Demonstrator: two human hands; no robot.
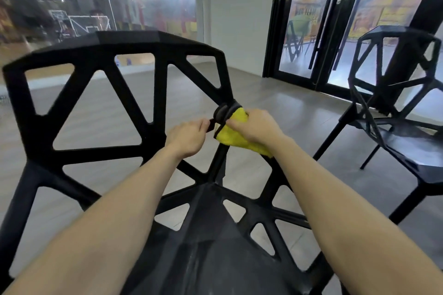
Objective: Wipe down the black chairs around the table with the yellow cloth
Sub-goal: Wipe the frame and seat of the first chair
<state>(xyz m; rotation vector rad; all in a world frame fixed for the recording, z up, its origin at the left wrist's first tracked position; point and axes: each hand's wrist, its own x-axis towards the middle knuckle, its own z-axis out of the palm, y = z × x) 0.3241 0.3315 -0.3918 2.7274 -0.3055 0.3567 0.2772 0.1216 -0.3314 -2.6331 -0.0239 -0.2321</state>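
A black lattice chair [96,84] fills the foreground, its open-framed backrest facing me and its seat below between my forearms. The yellow cloth [233,135], grey on its other side, is wrapped around the right end of the backrest where it meets the side strut. My right hand [256,127] grips the cloth from the right. My left hand [189,136] pinches a dark edge of the cloth at the strut from the left. A second black chair [393,93] of the same design stands at the right.
Grey wood-look floor [275,108] spreads around both chairs. Black-framed glass doors [318,31] stand behind the second chair, with a white wall [239,12] left of them. A glass wall at the back left shows a sports hall. No table is in view.
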